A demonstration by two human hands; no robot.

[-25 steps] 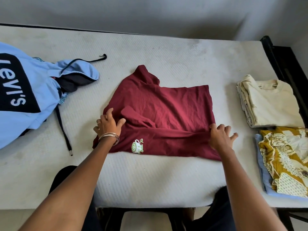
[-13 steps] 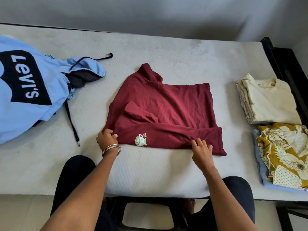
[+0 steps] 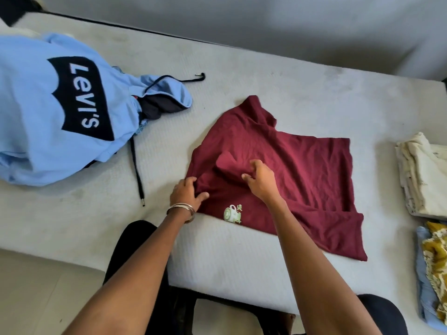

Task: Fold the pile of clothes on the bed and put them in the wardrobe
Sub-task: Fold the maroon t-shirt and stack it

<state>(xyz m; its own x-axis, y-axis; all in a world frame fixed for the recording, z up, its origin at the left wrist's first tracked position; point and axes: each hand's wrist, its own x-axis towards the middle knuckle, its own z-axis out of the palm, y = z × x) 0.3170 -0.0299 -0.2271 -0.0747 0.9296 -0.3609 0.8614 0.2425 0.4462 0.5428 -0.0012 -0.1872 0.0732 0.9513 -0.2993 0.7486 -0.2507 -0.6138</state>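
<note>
On the white mattress bed (image 3: 242, 257), the half-folded maroon cotton T-shirt (image 3: 302, 170) lies under both hands: the left hand (image 3: 187, 193) grips its left edge, while the right hand (image 3: 260, 178), fingers loosely curled, hovers over its folded sleeve, its grip unclear.

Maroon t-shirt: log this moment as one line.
item: maroon t-shirt, part-folded | left hand: grips its left edge | right hand: above the sleeve fold | on: bed
</note>
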